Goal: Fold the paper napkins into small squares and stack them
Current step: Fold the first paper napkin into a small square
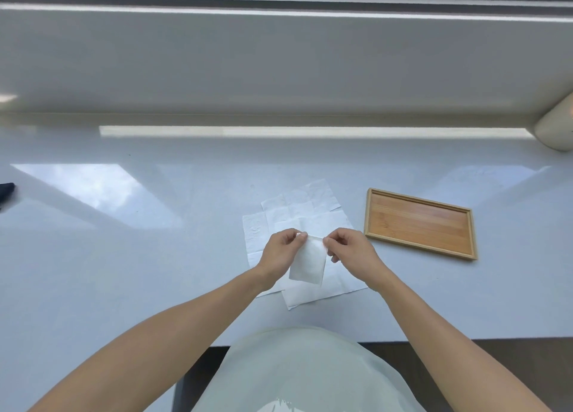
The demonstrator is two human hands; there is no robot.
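Left hand [280,250] and right hand [348,247] each pinch a top corner of a folded napkin [308,264], held above unfolded napkins [313,216] on the tabletop [124,256], near a wooden tray [420,222].

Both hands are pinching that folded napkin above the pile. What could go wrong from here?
The folded napkin hangs only by its top corners, pinched by the left hand and right hand; thin paper may tear or unfold. Setting it down could shift the loose unfolded napkins beneath.
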